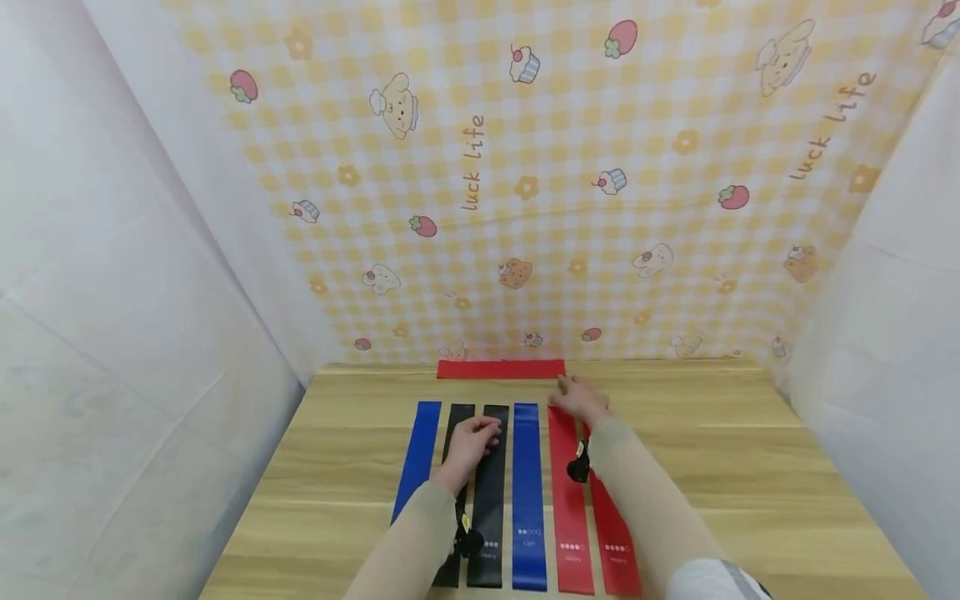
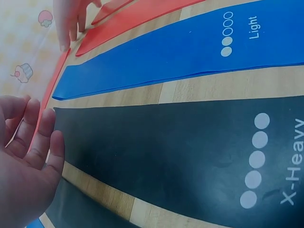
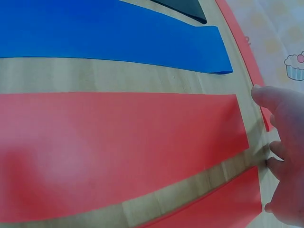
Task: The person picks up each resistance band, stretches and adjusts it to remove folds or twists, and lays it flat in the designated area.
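Note:
Flat loop resistance bands lie side by side on the table. My left hand (image 1: 474, 442), fingers loosely bent and holding nothing, hovers by the far end of a black band (image 1: 489, 500) marked X-Heavy (image 2: 166, 147). Another black band (image 1: 461, 412) and a blue band (image 1: 422, 450) lie to its left. My right hand (image 1: 582, 400) is beside the right end of a red band (image 1: 501, 369) laid crosswise at the back, a fingertip right at its edge. Close below that hand are the far ends of two more red bands (image 1: 563, 467). A blue Light band (image 1: 528, 483) lies between the hands.
A wooden table (image 1: 750, 467) carries the bands. Directly behind the crosswise band rises a yellow checked cloth (image 1: 525, 225) with cartoon prints. White cloth walls (image 1: 135, 333) stand at both sides. Each wrist wears a small black camera (image 1: 579, 468).

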Motion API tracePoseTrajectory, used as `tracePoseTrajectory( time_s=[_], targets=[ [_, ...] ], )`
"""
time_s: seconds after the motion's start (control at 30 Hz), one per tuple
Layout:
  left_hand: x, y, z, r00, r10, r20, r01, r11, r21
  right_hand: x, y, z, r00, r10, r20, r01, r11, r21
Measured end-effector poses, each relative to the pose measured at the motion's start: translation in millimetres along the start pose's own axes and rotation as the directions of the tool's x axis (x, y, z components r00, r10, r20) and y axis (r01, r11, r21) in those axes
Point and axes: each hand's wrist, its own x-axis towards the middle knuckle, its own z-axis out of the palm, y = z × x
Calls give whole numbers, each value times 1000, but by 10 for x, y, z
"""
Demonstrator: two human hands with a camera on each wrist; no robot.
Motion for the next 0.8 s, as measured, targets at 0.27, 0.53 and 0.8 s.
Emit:
tracePoseTrajectory(
  time_s=[0.27,0.53,0.8],
  targets=[
    [42,-43,13,1000,-1,23,1,1000,5,82,-27,52,1000,17,-8,-17,991,-134],
    [56,-19,67,1000,2,22,-3,1000,9,157,32,80,1000,29,-9,-29,995,-98],
    [84,35,52,1000,-5,19,6,1000,-14,209,-156,77,993,-103,-55,115,940,321]
  ],
)
